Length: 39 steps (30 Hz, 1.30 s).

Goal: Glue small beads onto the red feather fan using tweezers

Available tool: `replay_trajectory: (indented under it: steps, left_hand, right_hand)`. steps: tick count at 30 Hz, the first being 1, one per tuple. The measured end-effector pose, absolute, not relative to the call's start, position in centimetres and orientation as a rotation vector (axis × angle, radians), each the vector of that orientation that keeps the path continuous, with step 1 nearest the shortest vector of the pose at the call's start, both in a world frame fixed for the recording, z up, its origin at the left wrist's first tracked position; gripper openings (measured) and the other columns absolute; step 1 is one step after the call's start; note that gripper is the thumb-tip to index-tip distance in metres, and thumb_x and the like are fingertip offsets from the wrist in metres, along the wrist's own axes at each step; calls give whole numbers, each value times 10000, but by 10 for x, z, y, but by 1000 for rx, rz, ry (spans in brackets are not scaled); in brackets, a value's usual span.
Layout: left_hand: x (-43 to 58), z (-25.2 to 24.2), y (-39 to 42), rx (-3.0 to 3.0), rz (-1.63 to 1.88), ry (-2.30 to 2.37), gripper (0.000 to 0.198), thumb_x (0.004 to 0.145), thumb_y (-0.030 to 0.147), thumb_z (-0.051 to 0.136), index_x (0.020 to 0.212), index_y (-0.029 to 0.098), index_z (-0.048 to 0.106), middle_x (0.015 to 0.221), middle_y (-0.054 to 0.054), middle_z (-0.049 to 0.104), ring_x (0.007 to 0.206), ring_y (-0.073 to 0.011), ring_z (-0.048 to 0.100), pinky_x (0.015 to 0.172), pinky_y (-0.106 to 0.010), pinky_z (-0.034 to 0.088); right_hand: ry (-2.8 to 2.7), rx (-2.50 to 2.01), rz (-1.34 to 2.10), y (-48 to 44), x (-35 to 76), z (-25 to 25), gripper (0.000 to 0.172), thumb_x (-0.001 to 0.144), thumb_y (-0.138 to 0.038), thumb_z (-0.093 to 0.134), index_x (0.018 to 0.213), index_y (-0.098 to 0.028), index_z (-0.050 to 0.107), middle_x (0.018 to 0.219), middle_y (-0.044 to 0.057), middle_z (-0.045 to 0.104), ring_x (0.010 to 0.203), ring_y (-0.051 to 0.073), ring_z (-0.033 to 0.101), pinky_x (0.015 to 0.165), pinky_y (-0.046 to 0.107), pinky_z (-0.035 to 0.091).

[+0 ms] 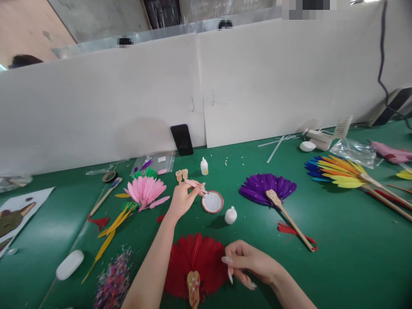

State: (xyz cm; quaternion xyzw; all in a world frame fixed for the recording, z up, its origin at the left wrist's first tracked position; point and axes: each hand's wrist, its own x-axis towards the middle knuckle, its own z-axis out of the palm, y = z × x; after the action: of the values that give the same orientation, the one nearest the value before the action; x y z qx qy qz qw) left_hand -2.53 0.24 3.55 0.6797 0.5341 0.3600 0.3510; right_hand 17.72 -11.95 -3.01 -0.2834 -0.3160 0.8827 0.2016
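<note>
On my feed, across the green tabletop (337, 257), pink feathers (144, 191) lie left of centre, then a white dish (222, 204), a bottle (231, 216), a purple fan (267, 186) and, toward the right edge, a multicoloured fan (341, 171). My left hand (185, 199) pinches a slim pink tool (195, 184) by the dish; its forearm overlaps the red fan (180, 257) at the near edge. My right hand (246, 262) curls at that fan's right side; whether it's clamped, I can't tell.

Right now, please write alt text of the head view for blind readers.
A person's right hand is at the edge of a red feather fan on a green table; the left hand holds a slim pink tool near a round, red-rimmed dish. A purple feather fan lies farther right.
</note>
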Motion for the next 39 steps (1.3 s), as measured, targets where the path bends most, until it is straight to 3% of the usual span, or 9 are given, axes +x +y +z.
replay_trajectory:
  steps: [14, 17, 22, 24, 27, 30, 33, 36, 39]
  left_hand:
    - [-23, 79, -21, 1232, 1167, 1233, 262, 752, 392, 657, 786, 134, 636, 515, 5, 591, 483, -110, 537, 490, -223, 391]
    - [-18, 89, -29, 1177, 1196, 1168, 256, 757, 388, 651, 764, 135, 611, 497, 12, 563, 453, -94, 502, 459, -215, 371]
    - [-6, 107, -51, 1118, 1228, 1010, 243, 752, 372, 670, 714, 138, 617, 582, -10, 597, 467, -80, 481, 466, -219, 404]
    - [-5, 113, -61, 1181, 1217, 963, 244, 761, 389, 665, 720, 151, 636, 594, -14, 601, 471, -92, 490, 472, -240, 430]
    - [-9, 124, -77, 1513, 1215, 913, 209, 792, 371, 644, 698, 186, 666, 696, -46, 649, 668, -164, 602, 620, -299, 507]
    - [-14, 133, -89, 1836, 1295, 829, 104, 812, 296, 639, 745, 238, 692, 747, -42, 676, 891, -197, 609, 768, -324, 508]
    - [-14, 136, -92, 1901, 1386, 832, 74, 824, 263, 624, 792, 251, 690, 751, -27, 678, 871, -181, 614, 771, -317, 505]
    - [-13, 132, -84, 1800, 1414, 999, 161, 833, 302, 602, 722, 210, 674, 797, -39, 682, 842, -184, 632, 760, -316, 506]
    - [-18, 125, -75, 1646, 1438, 1182, 187, 797, 349, 638, 722, 181, 672, 674, -19, 649, 700, -162, 634, 690, -295, 515]
  right_hand:
    - [-1042, -754, 2277, -127, 176, -21, 440, 680, -500, 732, 728, -70, 657, 456, 27, 592, 301, 70, 483, 324, 163, 342]
    - [-1028, -844, 2076, -123, 170, 2, 411, 753, -504, 672, 776, -94, 641, 464, 1, 578, 329, 69, 500, 357, 164, 370]
    - [-1036, -902, 1791, -112, 158, 57, 344, 831, -456, 612, 938, -131, 646, 653, 21, 656, 436, 78, 579, 457, 190, 449]
    - [-1044, -879, 1700, -108, 155, 76, 380, 821, -499, 599, 894, -131, 661, 706, 45, 678, 439, 87, 582, 460, 211, 466]
    - [-1028, -862, 1623, -108, 155, 95, 476, 812, -593, 541, 810, -132, 662, 663, 55, 684, 430, 97, 578, 452, 219, 475]
    - [-1034, -826, 1646, -112, 155, 107, 468, 829, -565, 541, 721, -122, 648, 621, 60, 680, 423, 92, 577, 450, 207, 478]
    - [-1017, -792, 1708, -111, 150, 114, 426, 841, -517, 555, 694, -123, 623, 604, 36, 652, 408, 87, 572, 397, 190, 457]
    - [-970, -862, 1636, -103, 148, 112, 445, 818, -563, 546, 733, -131, 614, 593, 25, 621, 399, 109, 556, 272, 178, 345]
    - [-913, -990, 1415, -95, 170, 97, 423, 775, -543, 615, 680, -132, 601, 560, 10, 608, 418, 94, 543, 337, 180, 381]
